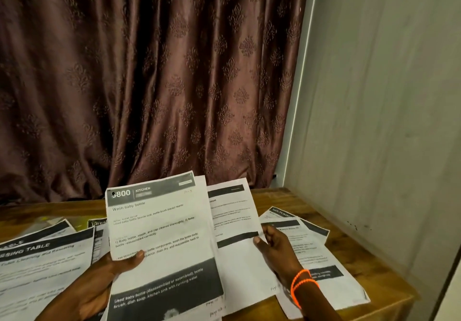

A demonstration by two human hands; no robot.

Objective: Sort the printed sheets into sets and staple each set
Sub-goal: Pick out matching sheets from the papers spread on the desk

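Fingers (259, 242) pinch sheets (162, 233) above wooden table (349, 246).

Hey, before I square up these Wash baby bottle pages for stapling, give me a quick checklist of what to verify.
1. Left hand grips the Wash baby bottle sheet: ok.
2. Right hand pinches the second sheet: ok.
3. Held sheets aligned: not ok, fanned apart.
4. Stapler within view: not ok, none visible.
5. Page numbers in order: cannot tell.
6. Other sheets kept apart on the table: ok.
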